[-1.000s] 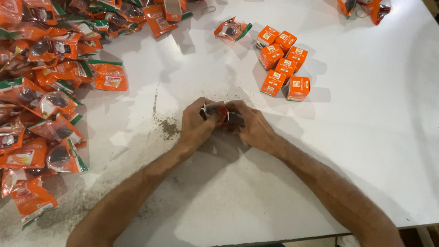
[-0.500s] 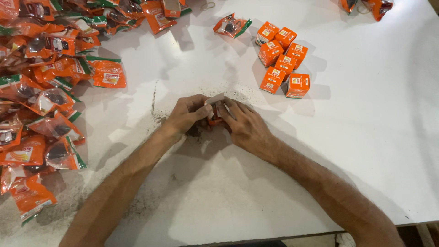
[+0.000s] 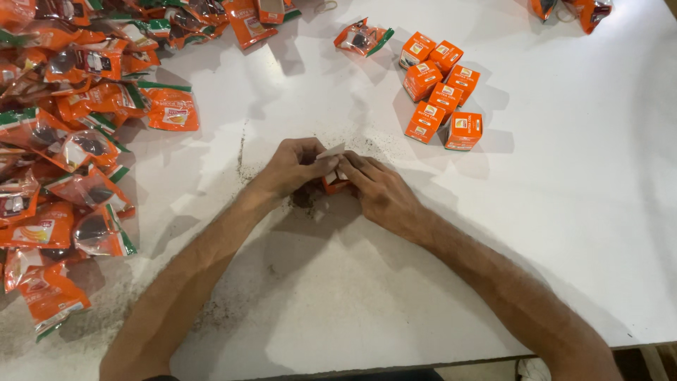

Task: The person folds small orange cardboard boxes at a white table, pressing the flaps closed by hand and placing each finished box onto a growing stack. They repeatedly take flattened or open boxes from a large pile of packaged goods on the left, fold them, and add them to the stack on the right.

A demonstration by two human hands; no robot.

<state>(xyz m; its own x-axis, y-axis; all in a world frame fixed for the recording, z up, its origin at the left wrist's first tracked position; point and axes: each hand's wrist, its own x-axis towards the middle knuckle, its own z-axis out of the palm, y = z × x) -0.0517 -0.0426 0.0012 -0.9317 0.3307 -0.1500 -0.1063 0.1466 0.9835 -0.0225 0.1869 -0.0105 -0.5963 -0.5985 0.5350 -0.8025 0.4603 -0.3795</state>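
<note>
At the middle of the white table, my left hand and my right hand close together around a small orange carton. Its pale top flap sticks up between my fingers. Both hands grip the carton, which is mostly hidden under them. Dark crumbs lie on the table around my hands.
A heap of orange and green plastic pouches covers the left side. Several closed small orange cartons stand clustered at the upper right, with one loose pouch beside them. More pouches lie at the top right corner.
My hands have shifted a little on the carton, and its pale flap now shows between my fingers. The view has drifted slightly.
</note>
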